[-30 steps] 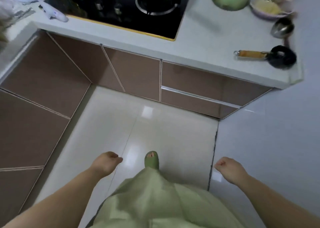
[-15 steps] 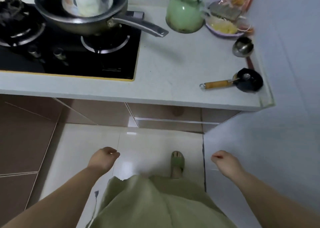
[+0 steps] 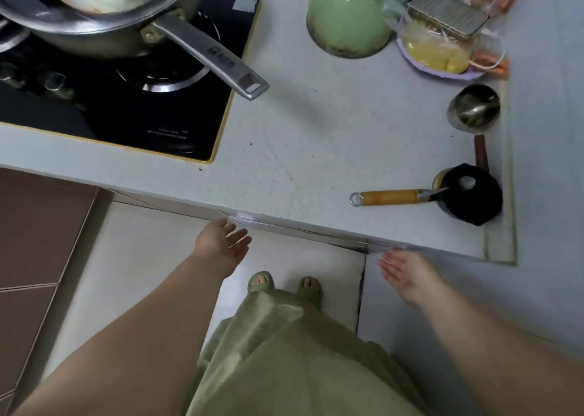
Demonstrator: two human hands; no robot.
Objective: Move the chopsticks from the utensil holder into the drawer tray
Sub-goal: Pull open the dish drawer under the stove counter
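Bare countertop [image 3: 316, 137] beside pan handle [image 3: 208, 55]

Both arms bare, no sleeves, no rings or watch visible on left hand [image 3: 221, 245] or right hand [image 3: 407, 273]. Pale green glossy skirt [image 3: 284, 362], loose folds. Green open-toe slippers [image 3: 260, 282], toes showing.

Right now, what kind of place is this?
A home kitchen, most likely: a gas hob with a pan on it, set into a white countertop, and a green kettle beside it.
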